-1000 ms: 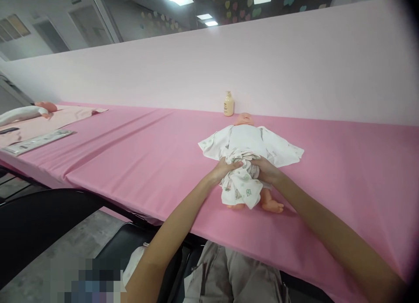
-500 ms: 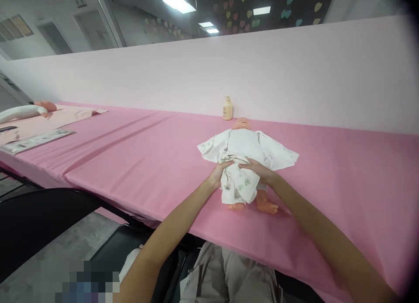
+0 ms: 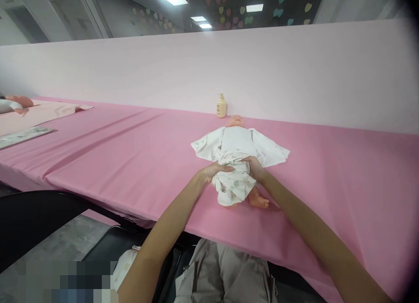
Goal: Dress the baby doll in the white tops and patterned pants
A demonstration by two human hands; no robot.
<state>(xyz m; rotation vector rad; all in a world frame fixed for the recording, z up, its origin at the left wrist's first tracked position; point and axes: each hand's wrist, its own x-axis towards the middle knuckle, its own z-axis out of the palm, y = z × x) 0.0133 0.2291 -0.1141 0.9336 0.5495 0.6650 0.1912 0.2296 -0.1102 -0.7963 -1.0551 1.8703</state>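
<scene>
The left hand (image 3: 214,170) and right hand (image 3: 253,167) both close, fingers curled, on the bunched waist of the printed trousers (image 3: 234,187), at the hips of the doll (image 3: 236,120) lying on its back on the pink table (image 3: 131,154). The trousers seem drawn up, one bare foot showing; the white top (image 3: 235,141) lies spread open. Both forearms reach forward, wrists low, converging; a pump bottle (image 3: 221,106) stands beyond the doll's head

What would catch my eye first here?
A baby doll lies on its back on the pink tablecloth. The left hand and right hand grip the printed cloth bunched at its waist. A pump bottle stands behind its head.
</scene>
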